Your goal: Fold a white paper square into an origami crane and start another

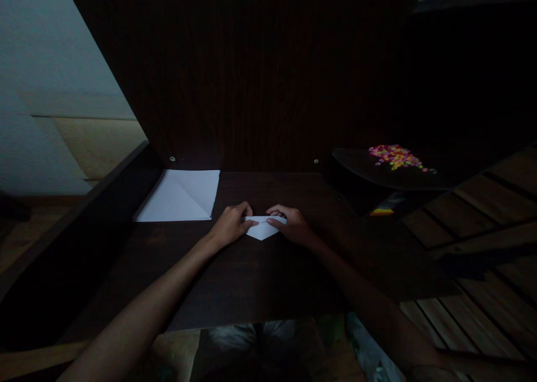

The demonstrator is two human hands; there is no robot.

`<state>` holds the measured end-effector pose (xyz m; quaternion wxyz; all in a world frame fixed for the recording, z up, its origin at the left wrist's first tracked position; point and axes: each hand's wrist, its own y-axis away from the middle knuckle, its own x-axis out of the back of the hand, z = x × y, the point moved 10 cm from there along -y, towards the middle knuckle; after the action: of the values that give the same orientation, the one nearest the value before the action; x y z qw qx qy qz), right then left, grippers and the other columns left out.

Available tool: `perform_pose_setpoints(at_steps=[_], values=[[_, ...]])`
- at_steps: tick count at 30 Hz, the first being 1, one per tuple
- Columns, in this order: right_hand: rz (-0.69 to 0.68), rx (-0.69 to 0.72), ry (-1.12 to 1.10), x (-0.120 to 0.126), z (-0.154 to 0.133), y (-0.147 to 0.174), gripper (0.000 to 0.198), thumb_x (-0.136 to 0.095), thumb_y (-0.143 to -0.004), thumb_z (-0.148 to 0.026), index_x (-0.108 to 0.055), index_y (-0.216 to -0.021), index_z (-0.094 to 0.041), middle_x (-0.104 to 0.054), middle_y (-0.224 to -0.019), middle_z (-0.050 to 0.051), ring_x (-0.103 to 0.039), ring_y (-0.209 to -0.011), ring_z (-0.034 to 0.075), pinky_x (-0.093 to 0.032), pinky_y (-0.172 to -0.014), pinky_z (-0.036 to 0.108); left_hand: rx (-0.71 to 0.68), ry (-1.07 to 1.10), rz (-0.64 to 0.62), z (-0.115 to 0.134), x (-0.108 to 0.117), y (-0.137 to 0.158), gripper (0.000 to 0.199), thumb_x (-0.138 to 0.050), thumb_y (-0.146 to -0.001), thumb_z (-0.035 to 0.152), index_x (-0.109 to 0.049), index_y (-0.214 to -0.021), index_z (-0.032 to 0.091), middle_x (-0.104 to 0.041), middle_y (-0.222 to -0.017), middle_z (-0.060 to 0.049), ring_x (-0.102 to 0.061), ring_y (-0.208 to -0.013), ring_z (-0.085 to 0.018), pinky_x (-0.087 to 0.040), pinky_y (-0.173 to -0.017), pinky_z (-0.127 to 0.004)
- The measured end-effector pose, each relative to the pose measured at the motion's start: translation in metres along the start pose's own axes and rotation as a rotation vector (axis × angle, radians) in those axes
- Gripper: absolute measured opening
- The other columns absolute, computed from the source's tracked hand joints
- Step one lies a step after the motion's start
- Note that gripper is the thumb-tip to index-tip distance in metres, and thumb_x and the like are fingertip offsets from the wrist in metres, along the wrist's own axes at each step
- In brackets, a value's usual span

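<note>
A small folded piece of white paper [262, 232] lies on the dark wooden desk in front of me, its pointed end towards me. My left hand [232, 223] grips its left side, thumb on top and fingers curled behind the far edge. On the right side, my right hand [292, 223] pinches it in the same way, with its thumb pressed on the upper face. The two thumb tips are close together near the top edge. What lies under the paper is hidden.
A stack of white paper sheets [180, 196] lies at the desk's left, its top sheet creased. On a rounded side shelf [356, 166] at the right sits a pile of small colourful pieces [396, 156]. A raised side panel [84, 231] borders the desk's left.
</note>
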<state>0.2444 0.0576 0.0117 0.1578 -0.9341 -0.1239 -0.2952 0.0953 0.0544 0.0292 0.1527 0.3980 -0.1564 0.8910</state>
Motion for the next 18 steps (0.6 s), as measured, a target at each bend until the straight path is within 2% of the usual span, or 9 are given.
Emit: perform_pose_setpoints(at_steps=[3, 6, 8, 11, 14, 18], values=[[0.016, -0.008, -0.028, 0.005, -0.001, 0.000, 0.021, -0.069, -0.078, -0.024, -0.071, -0.099, -0.020, -0.074, -0.085, 0.003, -0.068, -0.078, 0.019, -0.049, -0.073, 0.032, -0.059, 0.063, 0.022, 0.005, 0.004, 0.000, 0.028, -0.074, -0.076, 0.029, -0.064, -0.100, 0.018, -0.069, -0.088, -0.002, -0.064, -0.077, -0.017, -0.048, -0.071, -0.026], [0.104, 0.041, 0.062, 0.018, -0.011, 0.001, 0.021, -0.074, -0.076, -0.023, -0.073, -0.097, -0.023, -0.075, -0.082, 0.002, -0.067, -0.080, 0.021, -0.047, -0.082, 0.037, -0.160, 0.080, 0.038, 0.018, 0.010, 0.002, 0.045, -0.079, -0.072, 0.039, -0.066, -0.110, 0.018, -0.070, -0.099, -0.005, -0.065, -0.088, -0.020, -0.049, -0.078, -0.028], [0.159, 0.110, 0.126, 0.025, -0.023, 0.003, 0.021, -0.076, -0.075, -0.024, -0.074, -0.096, -0.024, -0.075, -0.079, 0.001, -0.067, -0.080, 0.021, -0.045, -0.085, 0.039, -0.220, 0.088, 0.015, 0.028, 0.012, 0.004, 0.035, -0.072, -0.079, 0.042, -0.071, -0.105, 0.018, -0.071, -0.099, -0.006, -0.066, -0.089, -0.020, -0.049, -0.080, -0.028], [0.187, 0.241, 0.170, 0.029, -0.043, 0.008, 0.017, -0.074, -0.079, -0.026, -0.075, -0.096, -0.025, -0.076, -0.083, 0.003, -0.065, -0.077, 0.021, -0.044, -0.081, 0.038, -0.251, 0.119, -0.034, 0.037, 0.012, 0.007, 0.023, -0.061, -0.089, 0.036, -0.074, -0.099, 0.020, -0.073, -0.094, -0.005, -0.067, -0.086, -0.018, -0.049, -0.080, -0.026], [0.185, 0.327, 0.174, 0.030, -0.056, 0.011, 0.014, -0.070, -0.083, -0.028, -0.075, -0.095, -0.024, -0.076, -0.087, 0.004, -0.065, -0.078, 0.020, -0.044, -0.080, 0.038, -0.208, 0.134, -0.042, 0.036, 0.015, 0.008, 0.024, -0.066, -0.086, 0.036, -0.075, -0.100, 0.020, -0.076, -0.096, -0.005, -0.069, -0.083, -0.019, -0.050, -0.079, -0.026], [0.179, 0.328, 0.174, 0.034, -0.058, 0.010, 0.012, -0.066, -0.087, -0.031, -0.074, -0.091, -0.025, -0.076, -0.087, 0.003, -0.065, -0.080, 0.020, -0.043, -0.080, 0.037, -0.151, 0.152, -0.049, 0.030, 0.018, 0.010, 0.031, -0.071, -0.081, 0.037, -0.075, -0.106, 0.020, -0.077, -0.096, -0.004, -0.070, -0.077, -0.020, -0.052, -0.074, -0.026]])
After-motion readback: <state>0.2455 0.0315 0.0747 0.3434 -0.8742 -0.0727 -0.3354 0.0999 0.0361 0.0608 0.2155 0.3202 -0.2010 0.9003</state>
